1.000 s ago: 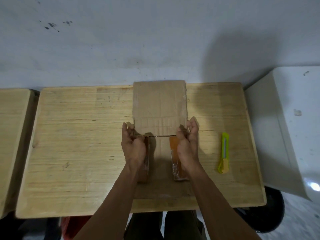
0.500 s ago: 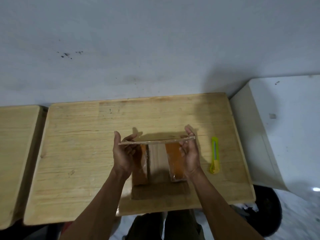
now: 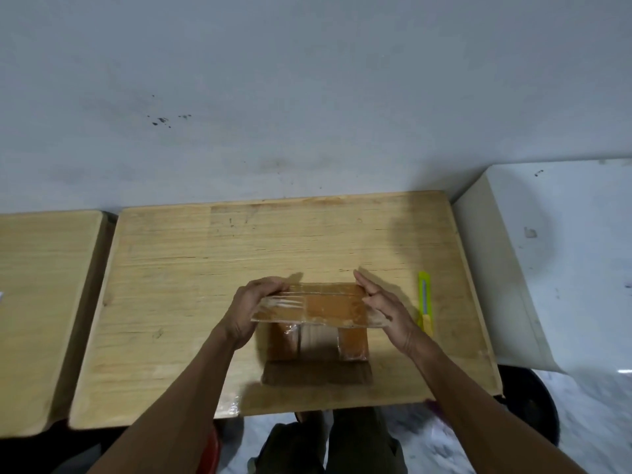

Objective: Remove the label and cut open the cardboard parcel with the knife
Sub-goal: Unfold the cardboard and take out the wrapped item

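Observation:
The brown cardboard parcel (image 3: pixel 316 357) lies near the front edge of the wooden table (image 3: pixel 191 295). Its far flap (image 3: pixel 325 307), shiny with clear tape, is folded over toward me and covers the far part of the opening. My left hand (image 3: pixel 251 311) grips the flap's left end. My right hand (image 3: pixel 383 304) presses flat against its right end, fingers straight. Two tape-covered side flaps show under it, with a cardboard strip between them. A yellow-green utility knife (image 3: pixel 425 302) lies on the table just right of my right hand, untouched. I see no label.
A second wooden table (image 3: pixel 41 302) stands to the left across a narrow gap. A white cabinet (image 3: pixel 547 261) sits close on the right. A grey wall runs behind the table. My legs and a red stool show below the front edge.
The far flap lay flat away from me, then stood upright, and now folds down toward me over the parcel. Both hands moved with it. The camera view tilted.

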A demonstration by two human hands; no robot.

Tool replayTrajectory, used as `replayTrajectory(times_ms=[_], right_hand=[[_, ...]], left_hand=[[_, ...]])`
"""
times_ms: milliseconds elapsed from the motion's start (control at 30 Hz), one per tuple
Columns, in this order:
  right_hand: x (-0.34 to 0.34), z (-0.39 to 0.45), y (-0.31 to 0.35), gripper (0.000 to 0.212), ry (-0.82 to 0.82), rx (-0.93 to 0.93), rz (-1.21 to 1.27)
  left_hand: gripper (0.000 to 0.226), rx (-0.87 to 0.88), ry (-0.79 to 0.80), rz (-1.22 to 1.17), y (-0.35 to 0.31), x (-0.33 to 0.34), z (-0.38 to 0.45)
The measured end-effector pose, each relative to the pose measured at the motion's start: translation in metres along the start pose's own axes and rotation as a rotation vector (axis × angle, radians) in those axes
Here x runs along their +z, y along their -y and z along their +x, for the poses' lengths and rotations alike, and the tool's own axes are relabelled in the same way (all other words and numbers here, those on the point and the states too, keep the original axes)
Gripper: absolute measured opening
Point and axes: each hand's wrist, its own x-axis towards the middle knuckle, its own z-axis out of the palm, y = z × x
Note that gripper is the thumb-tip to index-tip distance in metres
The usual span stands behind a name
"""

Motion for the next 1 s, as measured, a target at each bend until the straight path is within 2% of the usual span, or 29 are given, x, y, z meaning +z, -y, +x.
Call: replayTrajectory(times_ms=[100, 300, 533, 700, 800, 867, 1000], right_hand=[[-0.005, 0.004, 0.003, 0.079, 0.041, 0.03, -0.072], [-0.009, 0.009, 0.004, 0.069, 0.101, 0.094, -0.176], [-0.013, 0.005, 0.009, 0.067, 0.14, 0.094, -0.366], [-0.008, -0.001, 0.002, 0.061, 0.146, 0.078, -0.459], [-0.005, -0.003, -0.001, 0.056, 0.154, 0.066, -0.557], [-0.002, -0.006, -0.005, 0.058, 0.154, 0.051, -0.646], [0.014, -0.012, -0.017, 0.064, 0.106, 0.023, -0.817]], left_hand=[[0.024, -0.025, 0.022, -0.027, -0.001, 0.001, 0.0], [0.035, 0.0, 0.065, 0.244, 0.011, -0.005, 0.003], [0.049, -0.04, 0.16, 0.355, 0.014, -0.005, 0.002], [0.034, -0.045, 0.13, 0.245, 0.024, 0.016, 0.001], [0.04, 0.009, 0.017, 0.463, 0.024, 0.029, -0.005], [0.042, 0.089, -0.055, 0.721, 0.026, 0.036, -0.007], [0.053, 0.047, -0.116, 0.86, 0.05, 0.045, 0.0]])
